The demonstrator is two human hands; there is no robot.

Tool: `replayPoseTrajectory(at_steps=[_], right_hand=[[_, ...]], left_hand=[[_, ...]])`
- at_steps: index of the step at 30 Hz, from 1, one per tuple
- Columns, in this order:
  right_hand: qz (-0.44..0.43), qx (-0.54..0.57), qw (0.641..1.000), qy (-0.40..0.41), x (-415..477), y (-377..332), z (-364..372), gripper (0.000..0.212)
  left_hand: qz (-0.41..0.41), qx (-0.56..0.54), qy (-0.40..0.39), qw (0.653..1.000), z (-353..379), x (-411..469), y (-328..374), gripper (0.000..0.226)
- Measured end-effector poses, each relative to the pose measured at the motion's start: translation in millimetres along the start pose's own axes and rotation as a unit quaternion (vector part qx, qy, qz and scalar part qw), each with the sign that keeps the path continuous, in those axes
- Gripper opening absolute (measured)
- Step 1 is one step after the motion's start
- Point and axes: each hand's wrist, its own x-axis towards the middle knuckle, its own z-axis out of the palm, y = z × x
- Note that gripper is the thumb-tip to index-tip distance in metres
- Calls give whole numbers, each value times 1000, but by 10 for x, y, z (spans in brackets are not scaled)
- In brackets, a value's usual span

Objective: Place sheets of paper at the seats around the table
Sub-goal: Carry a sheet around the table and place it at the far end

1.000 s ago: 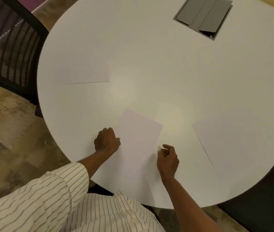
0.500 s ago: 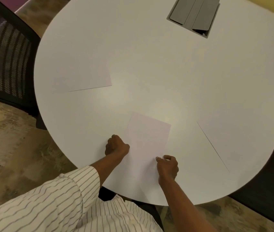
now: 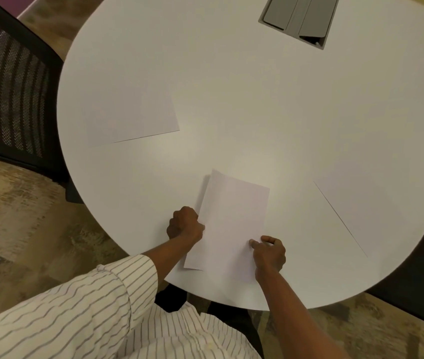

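Paper sheets [image 3: 234, 224] lie stacked at the lower centre of the frame, on the white table [image 3: 257, 99] near its front edge. Left hand [image 3: 185, 224], fingers curled closed, pinches the stack's left edge. Right hand [image 3: 269, 253] pinches the right edge between thumb and forefinger. Single sheets lie at centre left [image 3: 130, 117] and centre right [image 3: 376, 203].

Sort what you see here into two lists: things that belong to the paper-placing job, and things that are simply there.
Part of the job:
- sheet in the hands
- left sheet
- right sheet
- white table
- mesh chair
- left hand
- right hand

Just there:
- grey cable box
- patterned carpet
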Motion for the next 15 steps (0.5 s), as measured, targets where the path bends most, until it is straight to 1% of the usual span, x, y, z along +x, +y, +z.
replayPoseTrajectory(at_steps=[5, 9, 11, 15], right_hand=[[-14, -28, 999, -1, -12, 29, -5, 38], [-29, -58, 998, -14, 24, 36, -40, 37], [-36, -72, 996, -23, 51, 30, -50, 37], [-45, -77, 995, -32, 80, 24, -83, 37]], left_hand=[[35, 1, 23, 999, -35, -13, -100, 11], [46, -24, 62, 997, -40, -44, -180, 23], [56, -34, 79, 995, -37, -86, -196, 24], [71, -103, 94, 988, -14, -148, -238, 20]])
